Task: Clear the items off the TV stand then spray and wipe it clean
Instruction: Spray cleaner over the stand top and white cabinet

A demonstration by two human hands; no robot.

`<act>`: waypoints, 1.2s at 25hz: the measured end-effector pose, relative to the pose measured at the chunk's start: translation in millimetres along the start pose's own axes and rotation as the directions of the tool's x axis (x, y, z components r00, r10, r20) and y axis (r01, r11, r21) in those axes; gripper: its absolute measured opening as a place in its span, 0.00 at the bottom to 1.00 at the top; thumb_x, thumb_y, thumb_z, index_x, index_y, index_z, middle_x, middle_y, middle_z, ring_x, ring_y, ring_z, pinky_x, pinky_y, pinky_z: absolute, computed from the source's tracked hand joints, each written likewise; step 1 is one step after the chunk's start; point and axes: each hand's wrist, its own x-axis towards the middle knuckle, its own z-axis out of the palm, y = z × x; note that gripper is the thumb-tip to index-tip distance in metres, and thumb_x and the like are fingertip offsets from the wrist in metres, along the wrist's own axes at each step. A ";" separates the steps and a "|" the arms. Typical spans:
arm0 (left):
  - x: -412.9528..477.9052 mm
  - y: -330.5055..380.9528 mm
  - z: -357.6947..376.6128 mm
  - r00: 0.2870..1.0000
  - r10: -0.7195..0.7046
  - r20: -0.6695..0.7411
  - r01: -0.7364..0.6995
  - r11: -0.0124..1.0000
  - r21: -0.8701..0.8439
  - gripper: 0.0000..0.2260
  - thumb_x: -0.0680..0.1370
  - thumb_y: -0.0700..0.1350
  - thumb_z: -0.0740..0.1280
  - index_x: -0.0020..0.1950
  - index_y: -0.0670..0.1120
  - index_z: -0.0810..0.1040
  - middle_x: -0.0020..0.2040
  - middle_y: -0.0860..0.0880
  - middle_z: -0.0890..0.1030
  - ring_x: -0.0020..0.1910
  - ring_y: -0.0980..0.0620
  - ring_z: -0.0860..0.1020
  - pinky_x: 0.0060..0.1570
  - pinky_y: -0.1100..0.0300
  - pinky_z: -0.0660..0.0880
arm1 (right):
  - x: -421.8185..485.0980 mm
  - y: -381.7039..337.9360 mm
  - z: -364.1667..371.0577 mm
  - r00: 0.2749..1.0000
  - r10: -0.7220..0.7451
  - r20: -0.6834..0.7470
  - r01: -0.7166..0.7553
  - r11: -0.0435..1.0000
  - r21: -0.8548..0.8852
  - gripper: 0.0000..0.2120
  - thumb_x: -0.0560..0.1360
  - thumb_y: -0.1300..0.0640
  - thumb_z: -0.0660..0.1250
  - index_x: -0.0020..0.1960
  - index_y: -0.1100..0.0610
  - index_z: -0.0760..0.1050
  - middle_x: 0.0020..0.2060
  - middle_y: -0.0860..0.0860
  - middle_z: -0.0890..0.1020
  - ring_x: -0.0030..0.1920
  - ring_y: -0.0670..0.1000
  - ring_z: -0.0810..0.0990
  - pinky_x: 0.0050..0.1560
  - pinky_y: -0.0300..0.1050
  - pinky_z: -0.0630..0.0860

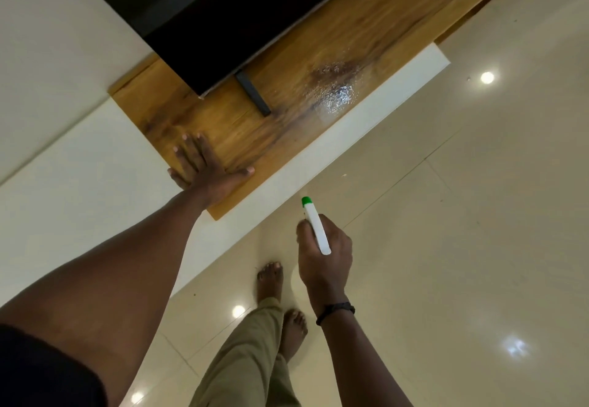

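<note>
The wooden TV stand top runs diagonally from lower left to upper right. A wet patch of spray droplets glistens near its front edge. My left hand lies flat, fingers spread, on the near end of the wood, holding nothing. My right hand hovers over the floor in front of the stand, wrapped around a white spray bottle whose green nozzle points toward the wet patch. No cloth is in view.
A black TV stands on the wood, its dark foot jutting forward just left of the wet patch. White panels flank the stand's left and front. Glossy cream floor tiles lie to the right; my bare feet are below.
</note>
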 end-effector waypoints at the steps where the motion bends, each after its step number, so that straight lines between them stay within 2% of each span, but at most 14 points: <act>1: 0.7 -0.3 0.6 1.000 -0.002 -0.006 0.002 1.000 0.004 0.69 0.52 0.86 0.54 0.77 0.52 0.22 0.78 0.49 0.24 0.79 0.42 0.28 0.76 0.35 0.35 | 0.3 -4.7 6.6 1.000 0.015 0.012 -0.015 1.000 0.022 0.12 0.70 0.51 0.61 0.31 0.51 0.63 0.24 0.49 0.67 0.26 0.47 0.62 0.29 0.41 0.59; 3: 3.7 -0.5 1.4 1.000 -0.004 -0.017 0.004 1.000 -0.004 0.69 0.53 0.85 0.55 0.77 0.52 0.23 0.79 0.49 0.25 0.80 0.42 0.28 0.76 0.35 0.35 | 0.0 -13.2 18.1 0.999 -0.033 0.006 0.033 0.998 0.056 0.13 0.71 0.50 0.62 0.31 0.48 0.63 0.24 0.46 0.67 0.26 0.47 0.63 0.29 0.40 0.60; 5: 4.5 -1.3 2.8 1.000 -0.004 -0.028 0.004 1.000 -0.005 0.68 0.54 0.85 0.56 0.78 0.51 0.23 0.79 0.48 0.25 0.80 0.42 0.29 0.76 0.35 0.36 | -0.7 -22.2 25.0 0.991 -0.136 0.003 0.136 0.989 0.064 0.10 0.72 0.48 0.61 0.33 0.44 0.66 0.25 0.44 0.70 0.26 0.48 0.68 0.29 0.34 0.61; 7: 4.2 -2.0 4.5 0.999 -0.001 -0.047 0.001 1.000 0.010 0.68 0.54 0.85 0.55 0.78 0.51 0.24 0.79 0.48 0.26 0.80 0.41 0.29 0.76 0.34 0.37 | 1.6 -29.8 29.7 0.983 -0.181 0.016 0.180 0.982 0.055 0.08 0.72 0.45 0.60 0.34 0.44 0.68 0.26 0.44 0.71 0.27 0.48 0.70 0.29 0.34 0.62; 11: 9.4 -4.2 7.4 0.998 0.008 -0.062 -0.009 1.000 -0.001 0.68 0.53 0.86 0.53 0.78 0.51 0.24 0.79 0.48 0.26 0.80 0.40 0.30 0.76 0.34 0.38 | 9.0 -32.4 36.1 0.994 -0.107 -0.014 0.108 0.992 0.072 0.11 0.69 0.45 0.58 0.30 0.45 0.64 0.24 0.45 0.68 0.25 0.48 0.63 0.29 0.40 0.59; 14: 11.5 -7.7 8.6 0.997 0.029 -0.068 -0.029 1.000 0.007 0.67 0.54 0.87 0.54 0.75 0.52 0.21 0.77 0.49 0.24 0.80 0.40 0.29 0.76 0.34 0.37 | -4.1 -20.4 41.1 0.989 -0.136 -0.057 0.139 0.989 0.057 0.12 0.72 0.46 0.60 0.32 0.45 0.64 0.25 0.45 0.69 0.25 0.47 0.65 0.28 0.39 0.60; 16: 12.8 -8.7 9.7 0.996 0.052 -0.072 -0.051 0.999 0.007 0.66 0.57 0.86 0.56 0.73 0.53 0.20 0.76 0.50 0.23 0.79 0.40 0.28 0.75 0.33 0.36 | -17.4 -7.4 42.2 0.986 -0.144 -0.084 0.147 0.989 0.027 0.11 0.75 0.48 0.61 0.35 0.47 0.68 0.26 0.45 0.70 0.26 0.47 0.67 0.28 0.43 0.65; 18: 14.1 -9.2 9.2 0.995 0.065 -0.078 -0.066 0.998 -0.017 0.65 0.57 0.86 0.57 0.72 0.53 0.19 0.75 0.50 0.23 0.79 0.40 0.28 0.75 0.33 0.36 | -30.4 6.3 42.4 0.989 -0.085 -0.118 0.087 0.996 0.010 0.11 0.75 0.48 0.61 0.35 0.50 0.70 0.27 0.49 0.72 0.26 0.50 0.70 0.27 0.47 0.70; 20: 13.7 -9.2 9.2 0.994 0.077 -0.084 -0.080 0.996 -0.036 0.65 0.58 0.86 0.57 0.72 0.53 0.20 0.76 0.49 0.23 0.79 0.39 0.28 0.74 0.32 0.36 | -41.5 19.3 43.7 0.986 0.077 -0.147 -0.071 0.997 0.043 0.13 0.72 0.49 0.60 0.35 0.57 0.70 0.29 0.58 0.74 0.30 0.64 0.73 0.28 0.56 0.74; 21: 13.3 -10.2 8.6 0.993 0.081 -0.084 -0.085 0.995 -0.043 0.64 0.58 0.86 0.57 0.71 0.53 0.19 0.76 0.49 0.24 0.80 0.39 0.29 0.74 0.32 0.36 | -47.6 24.3 45.5 0.977 0.140 -0.162 -0.133 0.990 0.051 0.14 0.72 0.50 0.60 0.35 0.59 0.70 0.30 0.61 0.75 0.32 0.67 0.74 0.29 0.60 0.74; 24: 15.6 -11.4 4.6 0.996 0.086 -0.030 -0.088 0.993 -0.073 0.64 0.59 0.85 0.58 0.69 0.52 0.17 0.74 0.49 0.21 0.79 0.39 0.27 0.73 0.31 0.35 | -67.8 28.3 56.9 0.977 0.132 -0.167 -0.133 0.991 0.004 0.12 0.74 0.50 0.62 0.37 0.57 0.71 0.30 0.58 0.75 0.32 0.67 0.75 0.30 0.60 0.76; 26: 15.7 -14.1 2.4 0.993 0.118 -0.003 -0.118 0.987 -0.106 0.64 0.62 0.84 0.57 0.74 0.50 0.21 0.76 0.48 0.22 0.79 0.39 0.27 0.73 0.31 0.34 | -81.3 21.6 71.6 0.988 0.056 -0.146 -0.060 0.998 -0.024 0.11 0.76 0.50 0.63 0.36 0.53 0.72 0.28 0.53 0.75 0.28 0.57 0.75 0.29 0.53 0.74; 28: 10.3 -32.5 2.6 0.972 0.229 -0.054 -0.234 0.959 -0.160 0.58 0.67 0.82 0.54 0.81 0.50 0.30 0.81 0.48 0.30 0.81 0.41 0.32 0.75 0.33 0.37 | -87.8 11.7 87.7 0.991 0.013 -0.132 -0.017 0.999 -0.035 0.12 0.75 0.49 0.62 0.35 0.52 0.71 0.27 0.51 0.74 0.27 0.51 0.71 0.28 0.48 0.69; 30: 3.1 -80.8 4.9 0.912 0.375 -0.166 -0.395 0.912 -0.109 0.50 0.72 0.79 0.50 0.83 0.52 0.39 0.84 0.49 0.39 0.83 0.43 0.41 0.78 0.36 0.43 | -88.1 1.0 104.6 0.991 0.054 -0.124 -0.054 0.999 0.004 0.12 0.73 0.50 0.61 0.35 0.56 0.70 0.28 0.55 0.74 0.28 0.59 0.70 0.28 0.52 0.69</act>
